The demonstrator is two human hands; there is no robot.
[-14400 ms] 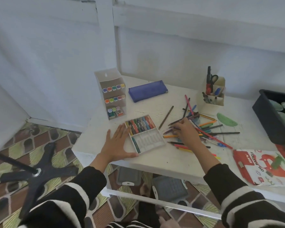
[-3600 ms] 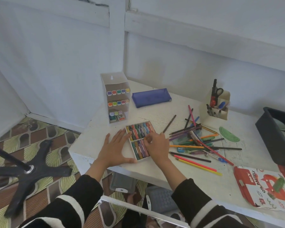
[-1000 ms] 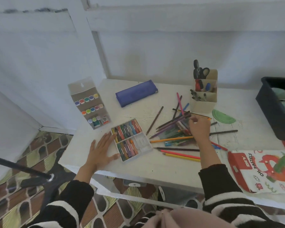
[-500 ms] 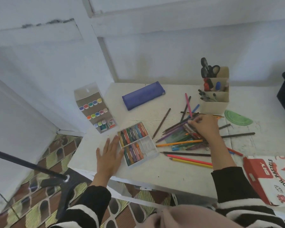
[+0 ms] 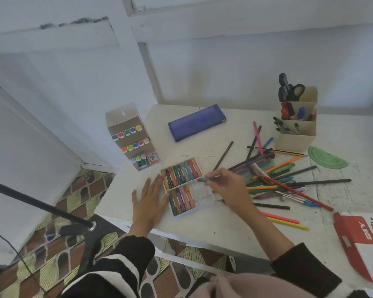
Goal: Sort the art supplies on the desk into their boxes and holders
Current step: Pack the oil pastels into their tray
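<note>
An open pastel tray (image 5: 205, 195) lies on the white desk (image 5: 213, 224), its upper row full of coloured sticks and its lower row filled only on the left. My left hand (image 5: 148, 201) rests flat on the desk, fingers straight, touching the tray's left edge. Above the tray's bare right end, my right hand (image 5: 226, 188) pinches a dark pastel stick (image 5: 202, 179). A heap of coloured pencils and pens (image 5: 276, 175) is spread to the right of that hand.
A blue pencil case (image 5: 196, 122) lies at the back. A marker box (image 5: 130, 136) stands at the left edge. A beige holder (image 5: 296, 123) with scissors stands back right, beside a green protractor (image 5: 326, 158). The red pastels box (image 5: 362, 239) lies front right.
My right hand left the pencil heap and came left over the tray, now pinching a dark stick. My left hand stayed flat beside the tray.
</note>
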